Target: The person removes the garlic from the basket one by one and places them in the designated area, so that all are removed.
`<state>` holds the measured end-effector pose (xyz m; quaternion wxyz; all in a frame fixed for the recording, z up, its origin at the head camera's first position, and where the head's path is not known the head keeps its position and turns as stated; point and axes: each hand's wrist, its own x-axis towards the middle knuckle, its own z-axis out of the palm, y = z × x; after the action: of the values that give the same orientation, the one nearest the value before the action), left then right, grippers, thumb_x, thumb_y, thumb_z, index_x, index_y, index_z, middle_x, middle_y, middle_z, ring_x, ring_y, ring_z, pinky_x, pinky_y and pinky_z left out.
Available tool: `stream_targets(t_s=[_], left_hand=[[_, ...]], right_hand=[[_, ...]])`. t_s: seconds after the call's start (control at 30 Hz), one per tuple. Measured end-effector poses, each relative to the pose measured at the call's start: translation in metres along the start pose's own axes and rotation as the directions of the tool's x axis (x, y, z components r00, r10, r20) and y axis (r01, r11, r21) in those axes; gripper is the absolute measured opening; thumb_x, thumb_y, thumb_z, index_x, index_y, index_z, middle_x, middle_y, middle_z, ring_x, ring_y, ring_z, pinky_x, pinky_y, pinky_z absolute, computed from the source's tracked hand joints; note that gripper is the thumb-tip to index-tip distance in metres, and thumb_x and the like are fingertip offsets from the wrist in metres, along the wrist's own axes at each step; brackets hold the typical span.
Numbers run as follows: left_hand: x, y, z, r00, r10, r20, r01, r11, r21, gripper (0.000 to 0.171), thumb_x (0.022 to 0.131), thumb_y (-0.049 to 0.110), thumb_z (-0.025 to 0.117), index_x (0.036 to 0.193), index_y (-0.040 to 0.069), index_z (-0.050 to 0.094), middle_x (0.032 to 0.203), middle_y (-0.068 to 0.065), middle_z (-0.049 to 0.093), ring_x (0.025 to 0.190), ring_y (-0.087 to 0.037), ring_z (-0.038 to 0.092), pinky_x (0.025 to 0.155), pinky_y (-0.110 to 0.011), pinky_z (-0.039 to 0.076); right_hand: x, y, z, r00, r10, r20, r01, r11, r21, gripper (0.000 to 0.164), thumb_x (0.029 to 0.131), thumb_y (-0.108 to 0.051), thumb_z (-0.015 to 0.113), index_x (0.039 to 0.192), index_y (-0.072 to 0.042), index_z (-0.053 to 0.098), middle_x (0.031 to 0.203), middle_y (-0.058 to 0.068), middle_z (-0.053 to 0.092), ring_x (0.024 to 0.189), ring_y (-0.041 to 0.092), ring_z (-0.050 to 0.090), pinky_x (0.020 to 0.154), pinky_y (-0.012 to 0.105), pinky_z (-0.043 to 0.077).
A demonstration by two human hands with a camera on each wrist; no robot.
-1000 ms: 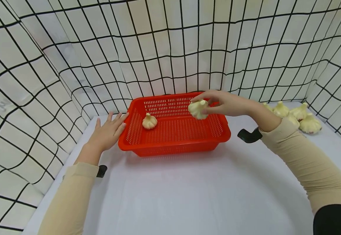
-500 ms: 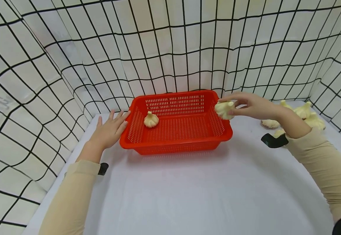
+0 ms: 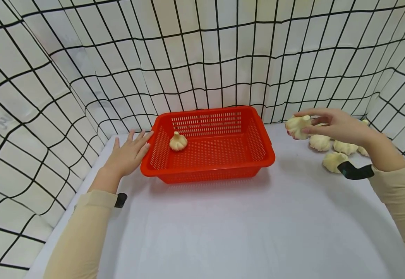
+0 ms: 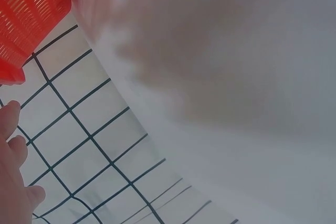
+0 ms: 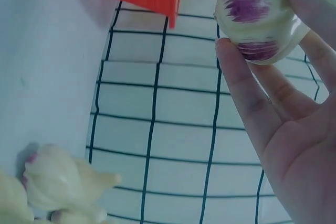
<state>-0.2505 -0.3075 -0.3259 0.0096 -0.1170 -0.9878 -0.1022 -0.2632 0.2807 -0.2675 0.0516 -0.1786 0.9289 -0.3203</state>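
Observation:
A pale garlic bulb [image 3: 297, 127] is pinched between the thumb and fingers of my right hand [image 3: 342, 126], held above the table just right of the basket. Purple streaks mark that bulb's underside [image 5: 257, 19] in the right wrist view. One more garlic bulb [image 3: 178, 142] sits in the left part of the red plastic basket [image 3: 209, 173]. At the basket's left rim, my left hand [image 3: 127, 157] lies with fingers spread, its fingertips at the edge. The left wrist view shows only part of that hand [image 4: 13, 171], below the basket's corner.
Several garlic bulbs [image 3: 319, 143] lie on the white table [image 3: 202, 228] at the right, partly hidden behind my right hand and wrist. A black wire grid [image 3: 220, 62] over white walls encloses the back and sides.
My right hand has carried its garlic bulb rightward, from over the basket to beyond its right rim near the other bulbs. My left hand has stayed at the left rim.

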Motion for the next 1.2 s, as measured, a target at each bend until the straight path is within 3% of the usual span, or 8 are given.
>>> stream_targets(t_s=[0.13, 0.47, 0.7, 0.77, 0.83, 0.93, 1.03, 1.2], left_hand=[[0.001, 0.001, 0.001, 1.0, 0.002, 0.003, -0.002, 1.0, 0.0, 0.065, 0.11, 0.053, 0.02, 0.166, 0.021, 0.018, 0.169, -0.018, 0.016, 0.155, -0.043, -0.005, 0.113, -0.072, -0.014], [0.001, 0.002, 0.003, 1.0, -0.001, 0.01, 0.001, 1.0, 0.009, 0.065, 0.11, 0.053, 0.02, 0.166, 0.021, 0.019, 0.169, -0.017, 0.016, 0.155, -0.042, -0.005, 0.114, -0.072, -0.011], [0.001, 0.0, 0.003, 1.0, 0.004, 0.005, -0.004, 1.0, 0.005, 0.066, 0.109, 0.055, 0.018, 0.166, 0.022, 0.018, 0.169, -0.018, 0.016, 0.155, -0.041, -0.007, 0.114, -0.073, -0.011], [0.001, 0.001, 0.003, 1.0, 0.005, 0.008, -0.006, 1.0, 0.008, 0.066, 0.109, 0.055, 0.018, 0.166, 0.022, 0.018, 0.169, -0.018, 0.015, 0.155, -0.041, -0.007, 0.113, -0.073, -0.011], [0.001, 0.001, 0.003, 1.0, 0.006, 0.009, -0.006, 1.0, 0.007, 0.066, 0.109, 0.055, 0.018, 0.166, 0.022, 0.018, 0.169, -0.018, 0.015, 0.155, -0.041, -0.007, 0.113, -0.073, -0.011], [0.002, 0.001, 0.002, 1.0, 0.008, 0.003, -0.008, 1.0, 0.005, 0.066, 0.109, 0.055, 0.018, 0.166, 0.022, 0.018, 0.169, -0.018, 0.015, 0.155, -0.042, -0.006, 0.113, -0.073, -0.012], [0.002, 0.001, 0.003, 1.0, 0.009, -0.002, -0.009, 1.0, -0.002, 0.066, 0.109, 0.055, 0.019, 0.166, 0.021, 0.018, 0.169, -0.019, 0.016, 0.155, -0.042, -0.006, 0.113, -0.072, -0.013], [0.001, 0.001, 0.001, 1.0, 0.003, -0.003, -0.003, 1.0, -0.003, 0.066, 0.109, 0.054, 0.02, 0.166, 0.021, 0.019, 0.169, -0.019, 0.015, 0.155, -0.042, -0.006, 0.113, -0.072, -0.012]], right_hand=[[-0.011, 0.016, -0.007, 0.999, 0.033, -0.038, -0.034, 0.999, -0.019, 0.055, 0.1, -0.039, 0.068, 0.152, -0.033, 0.052, 0.142, -0.001, 0.056, 0.111, 0.007, 0.059, 0.08, 0.025, 0.051], [-0.037, 0.06, -0.021, 0.984, 0.097, -0.146, -0.102, 0.994, -0.028, 0.055, 0.102, -0.037, 0.065, 0.154, -0.026, 0.049, 0.151, -0.001, 0.043, 0.104, -0.014, 0.044, 0.09, 0.04, 0.044], [-0.052, 0.088, -0.016, 0.971, 0.122, -0.204, -0.122, 0.992, 0.014, 0.056, 0.103, -0.034, 0.064, 0.156, -0.025, 0.046, 0.149, -0.015, 0.039, 0.102, -0.012, 0.042, 0.074, 0.014, 0.04], [-0.055, 0.096, -0.014, 0.966, 0.135, -0.219, -0.134, 0.991, 0.018, 0.058, 0.103, -0.035, 0.064, 0.156, -0.026, 0.045, 0.149, -0.013, 0.04, 0.1, -0.012, 0.041, 0.08, 0.023, 0.048], [-0.058, 0.101, -0.014, 0.963, 0.151, -0.225, -0.15, 0.988, 0.022, 0.06, 0.103, -0.036, 0.064, 0.158, -0.026, 0.042, 0.151, -0.01, 0.039, 0.107, -0.004, 0.044, 0.087, 0.045, 0.053], [-0.063, 0.107, -0.016, 0.956, 0.187, -0.227, -0.185, 0.982, 0.032, 0.064, 0.104, -0.039, 0.062, 0.161, -0.03, 0.036, 0.162, 0.005, 0.031, 0.125, 0.026, 0.049, 0.093, 0.078, 0.037], [-0.067, 0.113, -0.021, 0.949, 0.231, -0.215, -0.223, 0.973, 0.064, 0.067, 0.104, -0.042, 0.06, 0.163, -0.032, 0.03, 0.168, 0.02, 0.017, 0.133, 0.06, 0.034, 0.1, 0.082, 0.026], [-0.075, 0.13, -0.022, 0.94, 0.264, -0.216, -0.262, 0.964, 0.042, 0.071, 0.104, -0.046, 0.057, 0.164, -0.022, 0.027, 0.167, 0.025, 0.013, 0.132, 0.057, 0.04, 0.101, 0.081, 0.028]])
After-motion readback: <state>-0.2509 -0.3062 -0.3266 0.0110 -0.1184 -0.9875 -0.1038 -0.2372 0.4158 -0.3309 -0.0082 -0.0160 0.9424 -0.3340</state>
